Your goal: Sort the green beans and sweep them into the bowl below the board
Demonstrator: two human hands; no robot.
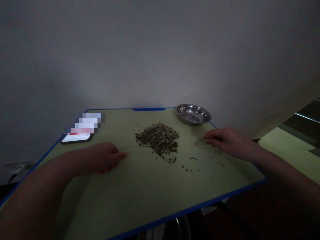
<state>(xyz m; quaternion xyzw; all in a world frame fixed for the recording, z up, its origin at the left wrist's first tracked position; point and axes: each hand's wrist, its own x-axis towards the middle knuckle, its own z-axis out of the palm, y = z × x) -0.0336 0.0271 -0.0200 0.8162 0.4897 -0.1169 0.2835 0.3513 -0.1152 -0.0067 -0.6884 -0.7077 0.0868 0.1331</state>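
A heap of small dark green beans (158, 137) lies in the middle of a pale green table (140, 190) with a blue edge. My left hand (106, 158) rests on the table left of the heap, fingers curled loosely, one finger pointing toward the beans, holding nothing. My right hand (225, 140) lies right of the heap, its fingers bent over the rim of a clear, shallow dish (200, 143) that is hard to make out. A few stray beans (190, 165) lie scattered between the heap and my right hand.
A shiny steel bowl (193, 114) stands at the table's far right corner. A phone (76, 137) lies near the far left edge. A plain wall rises right behind the table. Another pale green surface (287, 146) shows to the right.
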